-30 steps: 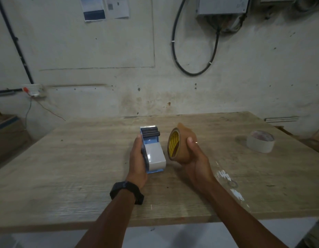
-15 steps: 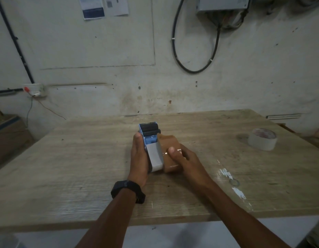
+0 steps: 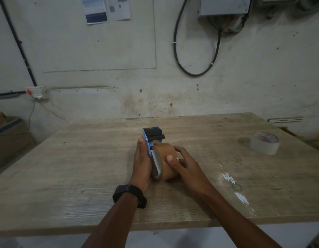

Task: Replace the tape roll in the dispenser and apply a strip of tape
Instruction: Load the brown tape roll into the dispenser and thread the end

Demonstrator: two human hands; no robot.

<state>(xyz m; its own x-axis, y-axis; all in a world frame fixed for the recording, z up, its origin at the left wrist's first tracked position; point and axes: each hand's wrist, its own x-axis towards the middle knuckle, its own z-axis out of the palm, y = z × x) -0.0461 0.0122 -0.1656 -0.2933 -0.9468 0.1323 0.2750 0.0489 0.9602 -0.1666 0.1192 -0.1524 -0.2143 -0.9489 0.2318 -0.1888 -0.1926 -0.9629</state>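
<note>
A blue tape dispenser [image 3: 151, 136] with black rollers at its far end rests on the wooden table [image 3: 83, 158] near the middle. My left hand [image 3: 142, 161] grips its left side. A brown tape roll [image 3: 168, 156] sits pressed against the dispenser's right side, over its grey hub. My right hand [image 3: 185, 163] wraps around the brown roll, thumb on top. Whether the roll is fully seated on the hub is hidden by my fingers.
A white tape roll [image 3: 264, 143] lies flat at the table's right side. White marks and a faint ring [image 3: 236, 187] mark the table near my right forearm. A cardboard box [image 3: 8, 138] stands off the table at the left. The wall is close behind.
My right hand has brought the brown roll from beside the dispenser up against its right side and pressed it on. My left hand kept hold of the dispenser.
</note>
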